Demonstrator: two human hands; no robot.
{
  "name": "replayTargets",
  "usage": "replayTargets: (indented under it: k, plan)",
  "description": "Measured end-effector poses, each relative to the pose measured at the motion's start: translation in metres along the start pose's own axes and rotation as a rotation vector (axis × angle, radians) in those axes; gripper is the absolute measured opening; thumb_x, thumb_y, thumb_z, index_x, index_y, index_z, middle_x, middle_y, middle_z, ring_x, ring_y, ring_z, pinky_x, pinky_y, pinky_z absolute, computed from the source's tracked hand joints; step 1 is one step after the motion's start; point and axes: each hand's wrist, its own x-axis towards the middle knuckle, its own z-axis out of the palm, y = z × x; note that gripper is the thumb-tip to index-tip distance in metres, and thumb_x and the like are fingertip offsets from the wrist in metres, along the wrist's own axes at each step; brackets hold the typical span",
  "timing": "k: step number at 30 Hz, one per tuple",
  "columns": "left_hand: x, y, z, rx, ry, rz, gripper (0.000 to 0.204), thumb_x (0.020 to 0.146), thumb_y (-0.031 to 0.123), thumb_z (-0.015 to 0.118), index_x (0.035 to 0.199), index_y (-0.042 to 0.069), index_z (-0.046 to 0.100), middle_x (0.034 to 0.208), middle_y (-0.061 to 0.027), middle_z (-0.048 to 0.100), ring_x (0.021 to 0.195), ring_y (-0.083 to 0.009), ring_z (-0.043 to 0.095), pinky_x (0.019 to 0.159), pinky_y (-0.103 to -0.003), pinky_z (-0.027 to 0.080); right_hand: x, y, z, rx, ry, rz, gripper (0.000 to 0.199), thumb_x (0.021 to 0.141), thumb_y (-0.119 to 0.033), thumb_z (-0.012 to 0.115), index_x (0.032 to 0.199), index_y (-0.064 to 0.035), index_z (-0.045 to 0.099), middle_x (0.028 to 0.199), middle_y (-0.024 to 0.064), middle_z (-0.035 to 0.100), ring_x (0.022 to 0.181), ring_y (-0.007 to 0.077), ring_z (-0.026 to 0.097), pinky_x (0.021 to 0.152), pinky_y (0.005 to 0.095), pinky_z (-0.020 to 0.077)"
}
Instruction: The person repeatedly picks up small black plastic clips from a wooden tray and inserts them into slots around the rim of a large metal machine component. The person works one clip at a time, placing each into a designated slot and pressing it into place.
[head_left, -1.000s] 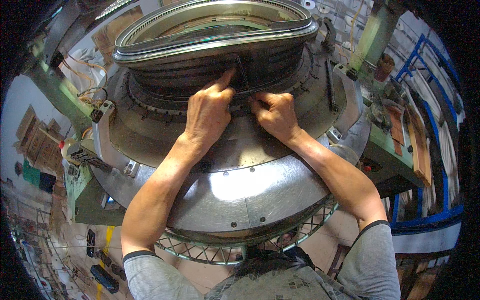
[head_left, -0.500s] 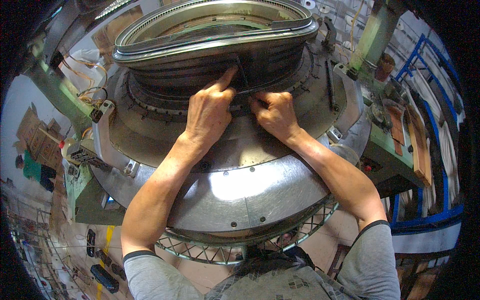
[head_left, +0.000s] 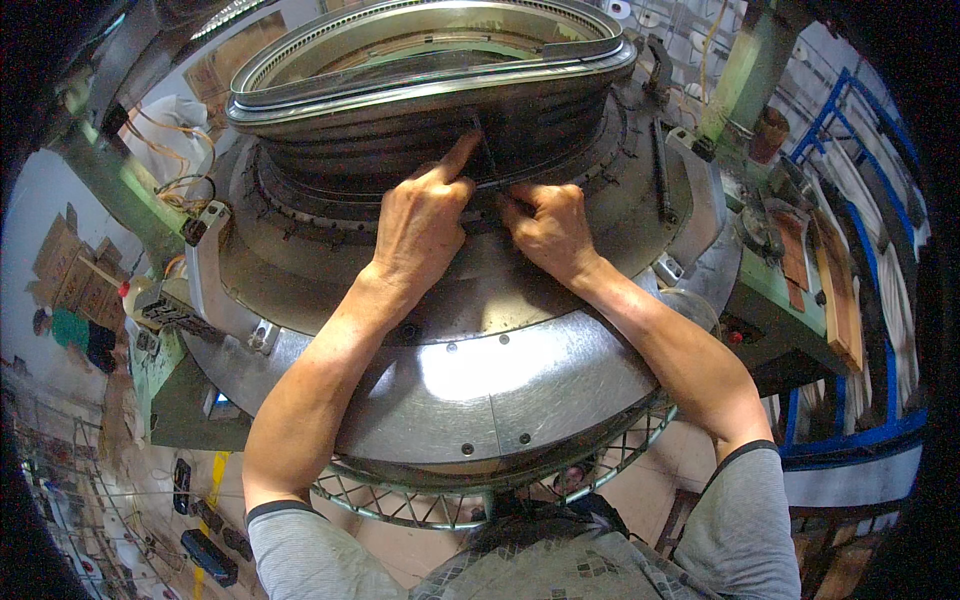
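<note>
In front of me is a round machine with a dark ribbed cylinder wall (head_left: 545, 125) under a shiny metal rim (head_left: 400, 95). A thin upright line, like a needle or strip (head_left: 487, 150), stands against that wall. My left hand (head_left: 422, 222) reaches up with its index finger stretched onto the wall beside the thin piece; its other fingers are curled. Just to the right, my right hand (head_left: 552, 232) is closed, thumb and index finger pinched at the cylinder's base near the piece's lower end. What lies in the pinch is hidden.
A broad polished metal ring (head_left: 560, 375) lies beneath my forearms. Green machine arms (head_left: 745, 85) rise on both sides. A dark rod (head_left: 661, 170) rests on the right slope. Blue racks (head_left: 888, 375) stand far right; another person (head_left: 75, 335) is far left.
My left hand has shifted very slightly right, its index fingertip closer to the thin piece. The right hand stays almost still. The distant person has moved slightly.
</note>
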Motion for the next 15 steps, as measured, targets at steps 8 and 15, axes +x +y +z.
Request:
replayTargets:
  k: [8,15]
  plan:
    - [0.002,0.003,-0.005,0.056,-0.121,-0.017,0.017,0.063,-0.008,0.063,0.079,-0.003,0.07,0.14,-0.015,0.058,0.087,-0.0362,0.072,0.072,-0.043,0.061,-0.001,0.004,0.007,-0.164,-0.109,-0.047,0.013,0.08,-0.01,0.066,0.082,0.0024,0.071,0.075,0.0265,0.065,0.064,0.0356,0.07,0.059,0.0421,0.0521]
    - [0.005,0.004,-0.011,0.1,-0.16,-0.067,0.025,0.066,-0.008,0.062,0.089,-0.002,0.07,0.134,-0.0155,0.062,0.086,-0.0365,0.072,0.071,-0.043,0.06,-0.008,0.009,0.011,-0.137,-0.124,0.111,0.015,0.081,-0.011,0.065,0.083,0.0029,0.071,0.08,0.0254,0.068,0.07,0.0393,0.07,0.064,0.0432,0.0544]
